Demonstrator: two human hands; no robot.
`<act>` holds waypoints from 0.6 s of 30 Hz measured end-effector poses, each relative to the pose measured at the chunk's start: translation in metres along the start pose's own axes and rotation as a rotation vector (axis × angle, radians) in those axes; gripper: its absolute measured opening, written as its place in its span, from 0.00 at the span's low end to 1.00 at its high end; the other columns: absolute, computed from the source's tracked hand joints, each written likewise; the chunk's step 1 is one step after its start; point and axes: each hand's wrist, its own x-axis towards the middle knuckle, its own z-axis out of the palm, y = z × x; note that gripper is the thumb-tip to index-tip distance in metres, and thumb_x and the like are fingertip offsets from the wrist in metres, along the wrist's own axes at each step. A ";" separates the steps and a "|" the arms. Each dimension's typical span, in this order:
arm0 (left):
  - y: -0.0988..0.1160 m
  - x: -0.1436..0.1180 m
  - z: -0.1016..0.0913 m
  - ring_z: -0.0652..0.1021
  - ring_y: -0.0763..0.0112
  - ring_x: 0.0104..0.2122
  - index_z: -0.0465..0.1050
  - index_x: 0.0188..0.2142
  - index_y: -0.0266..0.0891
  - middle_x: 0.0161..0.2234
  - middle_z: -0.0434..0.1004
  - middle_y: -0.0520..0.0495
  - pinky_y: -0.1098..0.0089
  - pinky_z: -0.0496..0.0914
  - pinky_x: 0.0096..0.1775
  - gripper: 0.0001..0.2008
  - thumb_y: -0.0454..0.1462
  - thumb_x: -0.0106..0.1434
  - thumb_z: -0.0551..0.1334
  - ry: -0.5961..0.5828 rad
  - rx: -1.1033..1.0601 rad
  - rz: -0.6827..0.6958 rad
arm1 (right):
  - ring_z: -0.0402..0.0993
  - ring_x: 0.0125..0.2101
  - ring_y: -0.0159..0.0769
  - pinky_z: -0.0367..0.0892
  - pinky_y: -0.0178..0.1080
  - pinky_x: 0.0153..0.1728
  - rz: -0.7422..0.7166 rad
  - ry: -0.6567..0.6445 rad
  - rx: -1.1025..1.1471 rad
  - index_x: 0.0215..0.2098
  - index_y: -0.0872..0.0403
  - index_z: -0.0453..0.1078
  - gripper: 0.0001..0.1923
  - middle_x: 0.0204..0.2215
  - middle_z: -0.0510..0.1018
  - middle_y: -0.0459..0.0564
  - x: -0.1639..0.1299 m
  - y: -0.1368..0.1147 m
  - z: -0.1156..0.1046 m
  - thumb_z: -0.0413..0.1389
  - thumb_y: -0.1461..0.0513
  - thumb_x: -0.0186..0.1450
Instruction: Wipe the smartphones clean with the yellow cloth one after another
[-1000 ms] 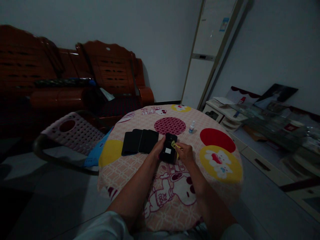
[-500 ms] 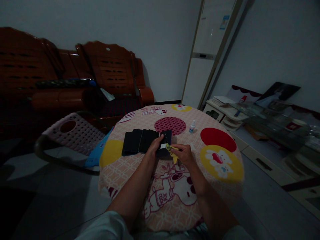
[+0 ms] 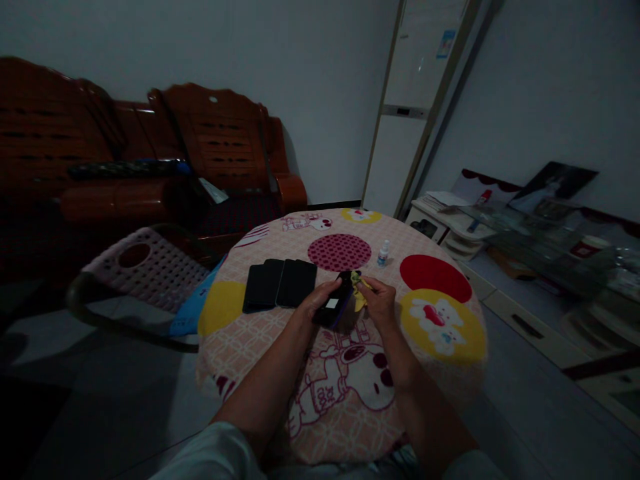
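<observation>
My left hand (image 3: 320, 300) is closed round the left side of a dark smartphone (image 3: 334, 312), its thumb on the face towards me. A small white label shows on that face, and the phone is tilted above the cloth. In my right hand (image 3: 381, 300) a yellow cloth (image 3: 360, 297) is pinched, touching the phone's upper right edge. Several black phones (image 3: 296, 283) lie overlapping on the table to the left of my hands. A small white spray bottle (image 3: 383, 255) stands upright beyond my right hand.
The round table (image 3: 350, 427) has a patterned pink tablecloth. A woven chair (image 3: 150, 267) stands at its left, and wooden armchairs (image 3: 220, 140) behind. On the right is a low cabinet (image 3: 530, 327) with a glass top; a tall white air conditioner (image 3: 400, 147) stands at the back.
The held phone has moved right, away from the others, and turned at a slant. My right hand with the cloth has shifted up and right to the phone's upper edge.
</observation>
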 end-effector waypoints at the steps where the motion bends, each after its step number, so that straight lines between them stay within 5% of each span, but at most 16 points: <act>1: -0.001 -0.001 0.001 0.77 0.68 0.23 0.75 0.33 0.31 0.27 0.79 0.44 0.71 0.70 0.28 0.14 0.43 0.57 0.65 -0.001 -0.002 -0.012 | 0.77 0.28 0.38 0.71 0.36 0.28 -0.009 0.030 -0.011 0.35 0.56 0.79 0.14 0.30 0.82 0.49 0.001 0.001 -0.001 0.62 0.56 0.54; 6: -0.003 -0.001 0.004 0.78 0.66 0.25 0.75 0.35 0.31 0.29 0.79 0.42 0.68 0.71 0.32 0.13 0.41 0.58 0.64 0.018 -0.047 -0.033 | 0.78 0.30 0.39 0.72 0.36 0.30 -0.052 0.087 -0.082 0.37 0.56 0.79 0.15 0.32 0.82 0.50 0.001 0.006 -0.002 0.60 0.56 0.56; 13: -0.001 0.001 0.003 0.78 0.66 0.25 0.75 0.35 0.32 0.29 0.79 0.42 0.67 0.72 0.34 0.13 0.42 0.60 0.63 0.032 -0.087 -0.046 | 0.78 0.32 0.39 0.73 0.37 0.32 -0.051 -0.009 -0.067 0.37 0.56 0.79 0.14 0.33 0.82 0.50 -0.005 0.002 0.005 0.61 0.56 0.56; 18: -0.003 0.001 0.002 0.79 0.65 0.26 0.76 0.35 0.31 0.30 0.79 0.42 0.67 0.72 0.33 0.13 0.42 0.59 0.63 0.014 -0.042 -0.073 | 0.78 0.31 0.39 0.73 0.37 0.31 -0.083 0.083 -0.130 0.37 0.57 0.79 0.14 0.32 0.82 0.50 -0.003 -0.002 0.003 0.60 0.57 0.57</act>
